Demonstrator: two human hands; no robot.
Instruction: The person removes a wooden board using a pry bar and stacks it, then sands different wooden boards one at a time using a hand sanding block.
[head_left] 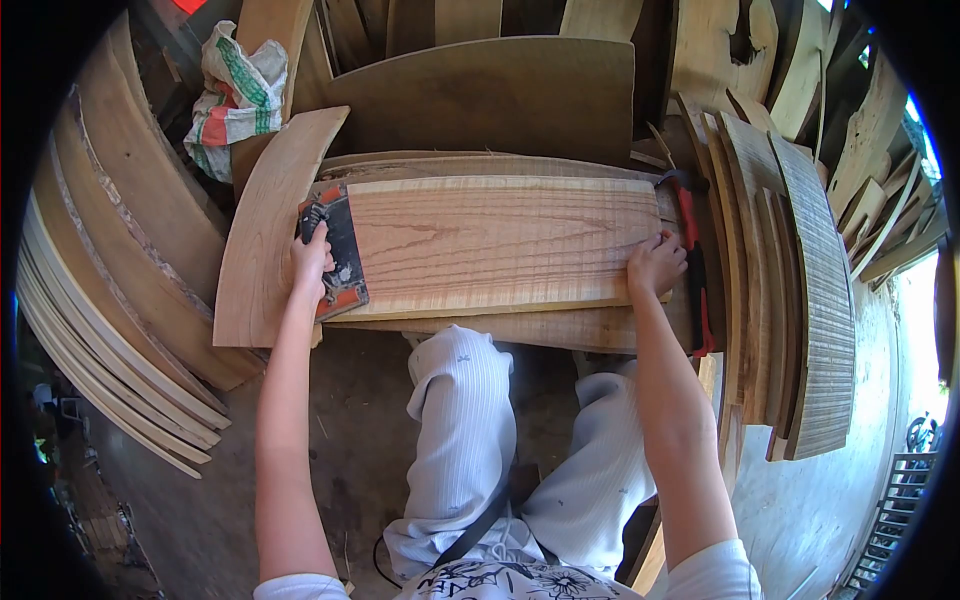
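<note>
Many boards (815, 290) surround 1 grained plank (500, 240) above grey flooring (215, 490).

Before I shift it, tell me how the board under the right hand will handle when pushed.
The board is probably stiff, given its thick near edge. Broad and flat, it seems unlikely to roll. Its length and width suggest a fair weight.

The surface (570, 330) is made of wood. A big, flat board (500, 240) with wavy lines lies on it. A red and black tool (698, 275) lies near the board's right end.
</note>
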